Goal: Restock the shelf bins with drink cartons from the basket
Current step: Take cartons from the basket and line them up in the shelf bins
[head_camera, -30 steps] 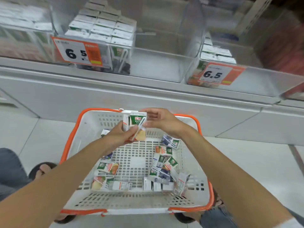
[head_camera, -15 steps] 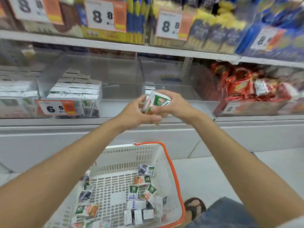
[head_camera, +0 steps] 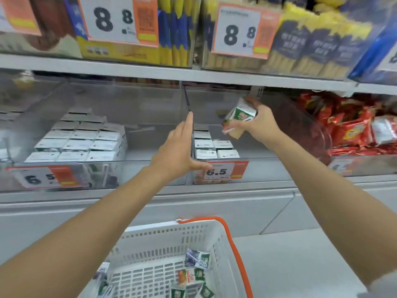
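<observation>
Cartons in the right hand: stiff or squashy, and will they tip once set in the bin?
Probably stiff: gripped by the right hand, the cartons keep flat faces and sharp edges. Likely stable: shelved cartons stand upright in tight rows.

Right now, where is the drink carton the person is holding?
In the head view, right of centre: the right hand grips the drink carton over the clear bin tagged 6.5, left of the red snack packs.

On the left upper price tag (head_camera: 117,20) and the right upper price tag (head_camera: 239,32): 8 8 in black. On the left bin tag (head_camera: 39,178): 6 5; on the right bin tag (head_camera: 218,172): 6.5. On the carton (head_camera: 243,116) gripped in the right hand (head_camera: 261,124): 100.
</observation>
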Available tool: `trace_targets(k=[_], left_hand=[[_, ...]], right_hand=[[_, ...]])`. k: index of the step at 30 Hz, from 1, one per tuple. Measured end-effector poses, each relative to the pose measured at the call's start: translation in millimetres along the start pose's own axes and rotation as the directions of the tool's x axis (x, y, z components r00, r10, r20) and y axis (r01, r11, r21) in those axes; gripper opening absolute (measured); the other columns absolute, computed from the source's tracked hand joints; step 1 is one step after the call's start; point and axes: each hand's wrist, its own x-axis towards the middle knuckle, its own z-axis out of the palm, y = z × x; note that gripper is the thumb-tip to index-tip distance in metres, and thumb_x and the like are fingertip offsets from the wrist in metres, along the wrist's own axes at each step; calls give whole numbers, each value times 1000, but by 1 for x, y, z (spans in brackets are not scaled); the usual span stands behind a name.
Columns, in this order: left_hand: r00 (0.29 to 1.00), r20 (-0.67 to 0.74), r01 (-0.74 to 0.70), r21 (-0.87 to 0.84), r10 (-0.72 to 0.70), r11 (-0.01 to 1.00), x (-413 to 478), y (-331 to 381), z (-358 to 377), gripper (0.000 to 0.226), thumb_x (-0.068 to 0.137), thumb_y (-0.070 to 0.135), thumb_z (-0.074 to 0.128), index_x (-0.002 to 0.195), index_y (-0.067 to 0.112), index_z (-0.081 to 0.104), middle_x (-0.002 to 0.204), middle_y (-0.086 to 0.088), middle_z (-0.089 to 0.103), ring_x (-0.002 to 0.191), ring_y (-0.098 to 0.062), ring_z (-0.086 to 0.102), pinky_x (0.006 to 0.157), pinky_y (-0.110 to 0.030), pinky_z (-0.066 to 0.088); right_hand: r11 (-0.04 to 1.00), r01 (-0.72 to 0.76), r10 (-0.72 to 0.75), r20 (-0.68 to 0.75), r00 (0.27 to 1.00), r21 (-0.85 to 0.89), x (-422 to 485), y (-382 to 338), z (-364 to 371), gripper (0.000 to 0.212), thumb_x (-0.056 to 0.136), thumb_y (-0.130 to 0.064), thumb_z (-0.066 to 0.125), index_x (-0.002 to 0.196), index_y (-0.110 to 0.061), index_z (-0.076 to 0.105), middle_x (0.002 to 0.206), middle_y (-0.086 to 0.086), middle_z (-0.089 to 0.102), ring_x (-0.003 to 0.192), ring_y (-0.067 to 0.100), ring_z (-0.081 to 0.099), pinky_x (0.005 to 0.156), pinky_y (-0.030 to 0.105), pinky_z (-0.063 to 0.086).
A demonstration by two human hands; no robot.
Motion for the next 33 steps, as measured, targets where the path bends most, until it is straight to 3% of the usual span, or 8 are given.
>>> trace_targets(k=[5, 8, 13, 17, 21, 24, 29, 33], left_hand=[[999, -12, -40, -29, 39, 999, 2, -4, 4, 141, 54, 64, 81, 151, 31, -17, 162, 8, 5, 145, -18, 25, 108, -38, 39], [998, -43, -50, 5, 50, 999, 2, -6, 8, 140, 54, 66, 80, 151, 31, -16, 161, 11, 5, 143, -17, 28, 104, -42, 44], [998, -67, -16, 43, 18, 999, 3, -7, 10, 138, 53, 71, 77, 150, 34, -15, 160, 13, 7, 140, -18, 33, 95, -45, 51], [993, -116, 30, 222, -4, 975, -5, -3, 12, 135, 57, 78, 69, 152, 26, -11, 157, 6, 23, 125, -19, 50, 67, -35, 50], [963, -254, -25, 243, 89, 970, -29, 6, 8, 113, 67, 64, 75, 150, 9, 22, 142, -6, 43, 124, -26, 44, 92, -38, 45], [879, -407, -164, 230, 248, 959, -69, 4, 14, 55, 72, 40, 78, 113, 11, 56, 102, -7, 58, 92, -28, 55, 72, -39, 46], [996, -30, 88, -4, -88, 996, -145, -52, 52, 30, 85, 35, 67, 100, 23, 44, 92, 8, 50, 81, -20, 53, 65, -34, 42], [916, 250, 327, -7, -315, 945, -209, -129, 78, 32, 89, 34, 64, 113, 25, 43, 103, 2, 56, 71, -14, 52, 63, -31, 43]], right_hand=[[925, -360, 362, 566, 740, -121, 26, 26, 21, 66, 79, -28, 74, 139, -25, 47, 134, 2, 60, 116, 15, 61, 94, 28, 50], [831, -554, 389, 652, 650, 57, 34, 34, 28, 49, 93, -12, 59, 139, -23, 46, 129, 7, 64, 116, 23, 63, 91, 35, 53], [876, -482, 395, 611, 686, -26, 30, 31, 29, 50, 95, -12, 59, 139, -30, 43, 124, -1, 65, 103, 11, 69, 74, 22, 56], [955, -163, 238, 313, 920, -248, 11, 13, 22, 48, 86, -26, 72, 132, -32, 56, 138, -5, 53, 126, 14, 49, 101, 28, 43], [981, 10, 15, 127, 992, -195, -49, -10, 19, 13, 81, -19, 76, 85, -31, 72, 90, -5, 71, 85, 8, 62, 76, 24, 51], [983, 44, -13, 171, 985, -180, -108, -18, 33, 20, 79, -12, 75, 68, -29, 70, 61, -11, 66, 56, 1, 54, 54, 16, 46], [951, 7, 87, 289, 953, -309, -196, 21, 97, 16, 77, -5, 71, 78, -21, 71, 78, -5, 70, 72, 15, 63, 71, 25, 51], [882, -171, 429, 599, 676, -439, -253, 99, 162, 25, 84, -9, 72, 108, -10, 69, 112, 5, 67, 101, 20, 62, 96, 39, 49]])
